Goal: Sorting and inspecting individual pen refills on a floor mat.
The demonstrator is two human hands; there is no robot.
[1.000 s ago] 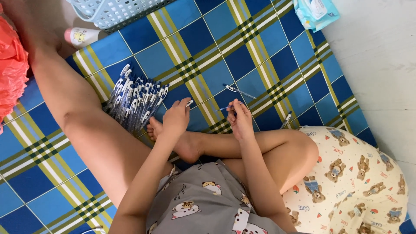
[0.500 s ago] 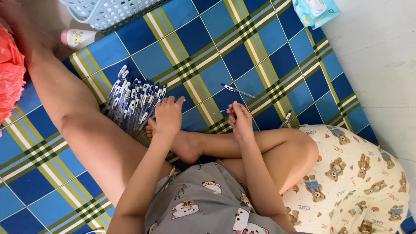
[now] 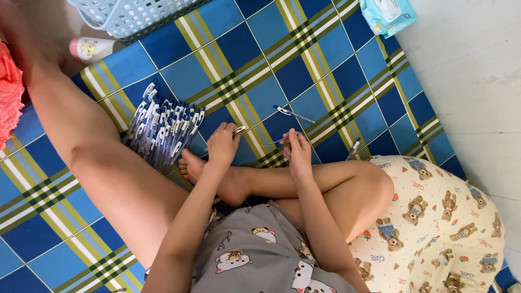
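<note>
Blue plaid mat (image 3: 304, 70): my left hand (image 3: 222, 144) pinches a pen barrel (image 3: 237, 130), my right hand (image 3: 297, 149) a thin refill (image 3: 279, 140); I judge assembly underway, next needing careful alignment.

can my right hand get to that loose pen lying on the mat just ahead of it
Probably yes. The right hand sits just short of the loose pen, with only bare checked mat between them, though its fingers already hold a thin pen part.

basket (image 3: 130, 16) and wipes pack (image 3: 388, 13) cut off at top edge, orange cloth (image 3: 10, 97) cropped left
</note>
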